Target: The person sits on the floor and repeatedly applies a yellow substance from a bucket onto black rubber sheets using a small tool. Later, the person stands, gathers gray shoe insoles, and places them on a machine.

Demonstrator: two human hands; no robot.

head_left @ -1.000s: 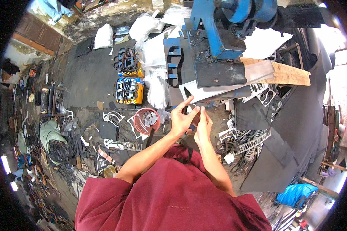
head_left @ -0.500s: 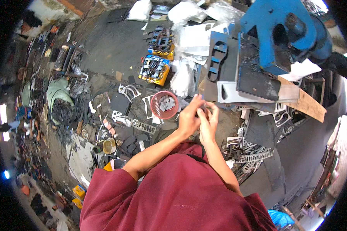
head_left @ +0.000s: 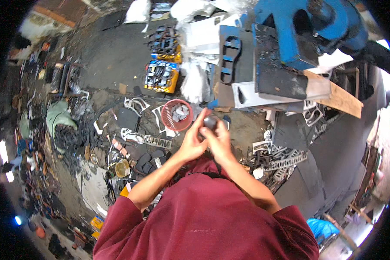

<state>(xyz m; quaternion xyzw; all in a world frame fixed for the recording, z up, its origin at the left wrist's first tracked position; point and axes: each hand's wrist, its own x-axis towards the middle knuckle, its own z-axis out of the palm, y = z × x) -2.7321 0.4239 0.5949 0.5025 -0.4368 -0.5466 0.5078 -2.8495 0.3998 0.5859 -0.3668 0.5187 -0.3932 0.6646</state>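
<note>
My left hand [head_left: 195, 141] and my right hand [head_left: 219, 141] are held close together in front of my body. A small dark rounded piece [head_left: 210, 121] sits between them, pressed by the fingers of both. Its exact kind cannot be made out. Just left of my hands stands a round pink plastic basket [head_left: 164, 118] with grey scraps [head_left: 180, 113] in it. Beyond my hands, a dark sole-shaped frame with blue cross pieces [head_left: 228, 65] lies on a dark sheet.
A big blue machine [head_left: 292, 41] fills the far right, with a wooden board [head_left: 340, 102] jutting from it. Stacks of dark straps on yellow boxes [head_left: 172, 82] stand ahead. White cut-out scraps [head_left: 286, 162] lie to the right; dark pieces [head_left: 147, 161] lie to the left.
My hands have drawn slightly nearer and turned, and the dark rounded piece now shows between them. The whole view has shifted a little, with surroundings sliding left.
</note>
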